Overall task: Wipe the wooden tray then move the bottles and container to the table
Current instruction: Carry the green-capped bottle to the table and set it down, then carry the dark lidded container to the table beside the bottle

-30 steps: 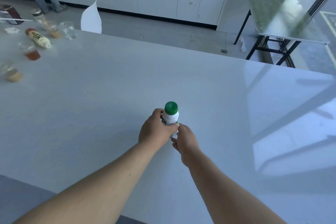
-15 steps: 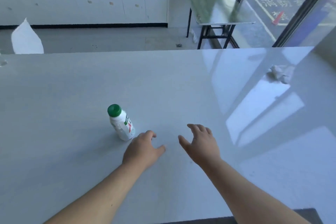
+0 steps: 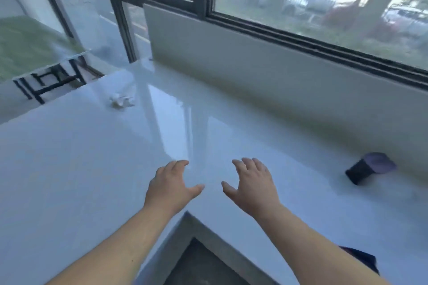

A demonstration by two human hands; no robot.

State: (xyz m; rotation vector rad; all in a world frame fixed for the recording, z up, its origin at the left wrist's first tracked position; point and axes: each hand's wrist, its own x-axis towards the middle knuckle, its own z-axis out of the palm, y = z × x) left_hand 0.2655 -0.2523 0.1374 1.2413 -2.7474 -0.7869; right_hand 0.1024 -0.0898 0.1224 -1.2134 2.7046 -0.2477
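Observation:
My left hand (image 3: 170, 188) and my right hand (image 3: 252, 186) hover side by side over the inner corner of the white L-shaped table (image 3: 81, 157), both empty with fingers spread. A crumpled white tissue (image 3: 121, 100) lies on the table far ahead to the left. No bottle, container or wooden tray is in view.
A dark cap-like item (image 3: 368, 170) lies on the counter at the right, under the window wall (image 3: 254, 58). A dark cloth edge (image 3: 361, 259) shows at the lower right. A green-topped folding table (image 3: 34, 48) stands beyond the counter at the left.
Both hands let go of the green-capped white bottle and left it standing on the table. My view swung right, so the bottle is out of frame and the window counter appears.

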